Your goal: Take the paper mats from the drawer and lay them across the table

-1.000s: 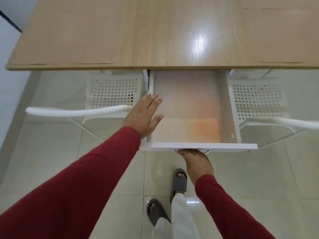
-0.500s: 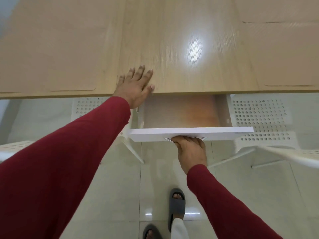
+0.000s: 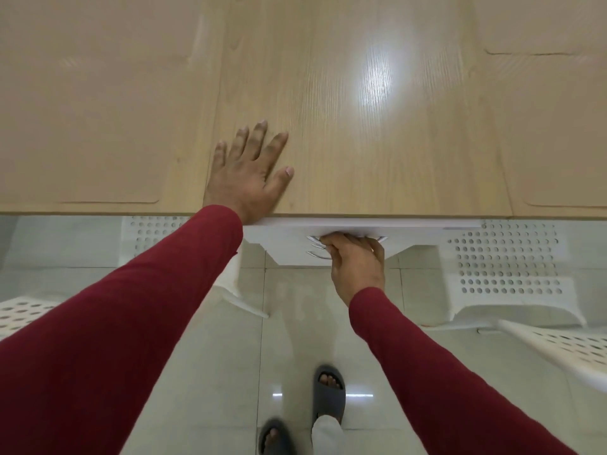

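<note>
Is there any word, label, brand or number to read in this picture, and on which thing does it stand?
None. No text shows on the table, the mats, the drawer front, the chairs or the slippers.

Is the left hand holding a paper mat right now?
No, the left hand lies flat and open on the table, with nothing between its fingers.
</note>
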